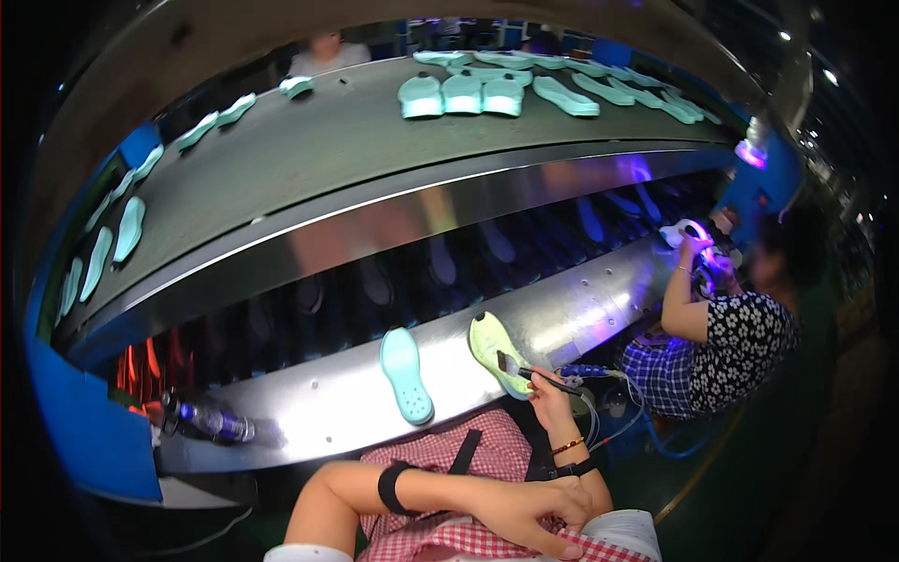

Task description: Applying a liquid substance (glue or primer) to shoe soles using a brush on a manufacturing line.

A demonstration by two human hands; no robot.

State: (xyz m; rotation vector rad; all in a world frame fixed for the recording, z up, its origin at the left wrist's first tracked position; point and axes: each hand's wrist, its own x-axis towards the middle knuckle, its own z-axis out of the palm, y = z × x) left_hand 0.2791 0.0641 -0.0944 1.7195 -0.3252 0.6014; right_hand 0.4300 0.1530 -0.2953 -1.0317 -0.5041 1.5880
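Note:
My right hand is closed round the dark handle of a flat brush. The bristles touch the inside of a pale yellow-green shoe sole, which lies tilted on the metal ledge. To its left, a turquoise shoe sole with small holes near one end lies by itself. My left hand reaches across my lap, its fingers curled over my right forearm near the sleeve. Those fingertips are partly hidden.
Behind the metal ledge, a dark lower level carries several soles. Above it, turquoise soles lie on a wide conveyor belt. A dark bottle rests at left. A co-worker at right handles a sole under purple light, near hoses.

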